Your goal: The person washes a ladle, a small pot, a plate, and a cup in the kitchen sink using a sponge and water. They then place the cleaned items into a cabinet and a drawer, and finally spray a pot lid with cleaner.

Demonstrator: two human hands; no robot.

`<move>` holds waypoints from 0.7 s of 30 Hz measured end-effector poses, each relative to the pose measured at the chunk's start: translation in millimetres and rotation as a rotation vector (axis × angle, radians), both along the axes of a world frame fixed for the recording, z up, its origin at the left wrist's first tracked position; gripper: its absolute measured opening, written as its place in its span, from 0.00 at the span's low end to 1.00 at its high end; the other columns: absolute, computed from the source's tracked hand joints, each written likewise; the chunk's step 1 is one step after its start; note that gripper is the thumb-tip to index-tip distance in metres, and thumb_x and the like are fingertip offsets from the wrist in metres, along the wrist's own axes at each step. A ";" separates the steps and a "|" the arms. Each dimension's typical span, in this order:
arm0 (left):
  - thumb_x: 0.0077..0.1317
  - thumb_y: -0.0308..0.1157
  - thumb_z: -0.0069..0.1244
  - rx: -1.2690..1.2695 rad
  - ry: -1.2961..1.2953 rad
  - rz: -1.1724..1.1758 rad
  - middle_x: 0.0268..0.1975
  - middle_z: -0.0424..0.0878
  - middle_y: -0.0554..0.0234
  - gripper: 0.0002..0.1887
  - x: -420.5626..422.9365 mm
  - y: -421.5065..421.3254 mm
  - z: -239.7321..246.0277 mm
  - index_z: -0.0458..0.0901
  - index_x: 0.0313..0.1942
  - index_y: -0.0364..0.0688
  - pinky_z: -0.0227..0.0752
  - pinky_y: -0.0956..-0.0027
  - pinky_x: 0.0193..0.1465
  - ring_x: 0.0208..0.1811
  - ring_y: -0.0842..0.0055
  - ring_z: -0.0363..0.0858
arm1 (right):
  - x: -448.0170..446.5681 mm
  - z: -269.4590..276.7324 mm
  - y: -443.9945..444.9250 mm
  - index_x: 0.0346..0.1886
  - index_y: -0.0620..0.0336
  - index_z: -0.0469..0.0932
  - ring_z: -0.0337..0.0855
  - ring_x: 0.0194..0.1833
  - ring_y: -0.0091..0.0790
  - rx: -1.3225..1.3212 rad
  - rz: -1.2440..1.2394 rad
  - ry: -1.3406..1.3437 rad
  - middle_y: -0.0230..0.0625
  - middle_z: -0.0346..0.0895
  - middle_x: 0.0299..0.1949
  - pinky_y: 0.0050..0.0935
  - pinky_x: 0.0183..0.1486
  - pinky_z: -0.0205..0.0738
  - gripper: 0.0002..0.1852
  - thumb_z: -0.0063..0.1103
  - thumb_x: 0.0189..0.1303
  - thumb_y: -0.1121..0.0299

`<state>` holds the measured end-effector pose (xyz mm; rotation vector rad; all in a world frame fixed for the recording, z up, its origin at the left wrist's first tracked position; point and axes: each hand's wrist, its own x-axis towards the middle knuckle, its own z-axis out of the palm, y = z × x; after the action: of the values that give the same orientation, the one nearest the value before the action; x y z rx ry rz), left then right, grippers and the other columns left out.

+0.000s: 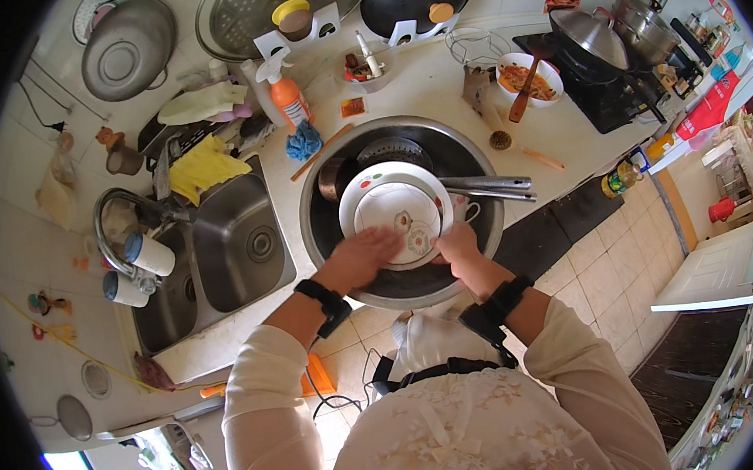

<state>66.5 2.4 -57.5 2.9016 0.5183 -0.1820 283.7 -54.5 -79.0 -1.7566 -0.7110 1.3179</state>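
A white floral plate (392,217) rests on a larger white dish (349,204) with coloured spots on its rim. Both are over a big metal basin (316,259) on the counter. My right hand (461,250) grips the plate's near right rim, thumb on top. Flat on the plate's lower left lies my left hand (366,256), its fingers blurred. Behind the dishes, a perforated metal ladle (393,152) and a brown pot (336,177) sit in the basin. Two metal handles (487,184) stick out over its right rim. A patterned cup (461,206) is partly hidden beside the plate.
Left of the basin is a double steel sink (239,244) with a faucet (110,221). An orange spray bottle (288,97) and a blue scrubber (304,140) stand behind. To the right are a brush (501,140), a bowl of food (529,79) and a stove (609,101).
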 end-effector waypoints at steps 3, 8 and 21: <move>0.58 0.25 0.42 0.299 -0.076 0.132 0.67 0.64 0.51 0.29 1.6 -3.1 -5.3 0.66 0.62 0.34 0.51 0.63 0.72 0.70 0.61 0.60 | -6.7 -4.9 0.1 0.46 0.65 0.77 0.84 0.37 0.39 0.083 -0.195 0.429 0.41 0.81 0.38 0.37 0.35 0.83 0.14 0.57 0.54 0.79; 0.63 0.27 0.38 -0.086 -0.196 0.203 0.69 0.58 0.43 0.28 32.8 -15.9 -19.0 0.60 0.65 0.32 0.48 0.62 0.73 0.71 0.60 0.56 | -20.7 -13.0 9.5 0.42 0.67 0.77 0.81 0.36 0.39 -0.152 -0.183 0.504 0.41 0.79 0.38 0.37 0.33 0.76 0.12 0.63 0.57 0.71; 0.66 0.32 0.38 0.541 0.204 0.335 0.68 0.62 0.48 0.25 29.9 -15.6 -7.2 0.64 0.63 0.37 0.47 0.63 0.73 0.72 0.65 0.57 | -21.1 -11.2 15.1 0.41 0.67 0.76 0.80 0.36 0.38 0.055 -0.398 0.233 0.40 0.78 0.34 0.39 0.28 0.77 0.11 0.63 0.55 0.74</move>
<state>96.4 -13.2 -64.7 3.2517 1.2503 -0.3337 262.6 -39.4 -90.2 -1.5670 -0.2473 1.1869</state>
